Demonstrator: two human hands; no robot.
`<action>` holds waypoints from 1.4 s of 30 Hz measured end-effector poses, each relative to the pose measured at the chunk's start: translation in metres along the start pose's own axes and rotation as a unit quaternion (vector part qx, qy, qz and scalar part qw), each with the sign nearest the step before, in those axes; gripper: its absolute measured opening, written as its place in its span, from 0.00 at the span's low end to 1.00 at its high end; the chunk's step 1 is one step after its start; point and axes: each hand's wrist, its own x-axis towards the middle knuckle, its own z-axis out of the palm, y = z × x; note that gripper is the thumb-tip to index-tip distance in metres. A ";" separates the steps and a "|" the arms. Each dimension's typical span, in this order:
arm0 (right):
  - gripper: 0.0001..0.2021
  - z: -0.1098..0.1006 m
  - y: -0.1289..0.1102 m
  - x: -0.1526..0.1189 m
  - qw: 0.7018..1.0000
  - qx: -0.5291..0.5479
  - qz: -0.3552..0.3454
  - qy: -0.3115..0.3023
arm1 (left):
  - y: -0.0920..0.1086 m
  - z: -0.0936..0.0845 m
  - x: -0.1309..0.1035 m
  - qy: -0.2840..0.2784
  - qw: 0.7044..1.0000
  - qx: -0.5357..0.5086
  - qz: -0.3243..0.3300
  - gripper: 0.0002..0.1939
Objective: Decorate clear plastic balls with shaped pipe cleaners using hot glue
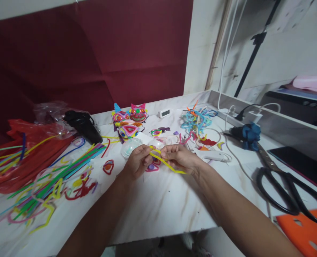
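Between both hands, above the middle of the table, is a bent yellow pipe cleaner point(167, 164). My left hand point(139, 160) pinches its upper end between thumb and fingers. My right hand point(178, 156) pinches it a little farther along, and a loose tail hangs out below that wrist. Under the hands lies a pink and purple pipe-cleaner shape point(152, 167), partly covered. Clear plastic domes point(130, 147) sit just behind the fingers. A red and orange eye-shaped piece point(108, 166) lies left of my left hand.
Several colourful animal-head ornaments point(130, 129) stand at the back. Loose pipe cleaners point(51, 178) spread over the left side, beside a red plastic bag point(26, 150) and a black bottle point(84, 125). Right are a tangled pipe-cleaner pile point(197, 119), a white glue gun point(212, 155), large black-handled scissors point(289, 189) and a phone point(300, 166).
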 end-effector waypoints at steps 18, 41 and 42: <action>0.17 -0.002 0.004 0.003 0.996 -0.054 -0.067 0.017 | -0.005 0.001 0.002 -0.011 0.998 0.063 -0.029 0.18; 0.16 0.000 0.005 0.004 0.995 -0.068 -0.069 0.035 | -0.011 -0.004 0.003 -0.033 0.995 0.068 -0.059 0.17; 0.16 0.000 0.005 0.004 0.995 -0.069 -0.065 0.032 | -0.012 -0.004 0.003 -0.032 0.995 0.069 -0.061 0.17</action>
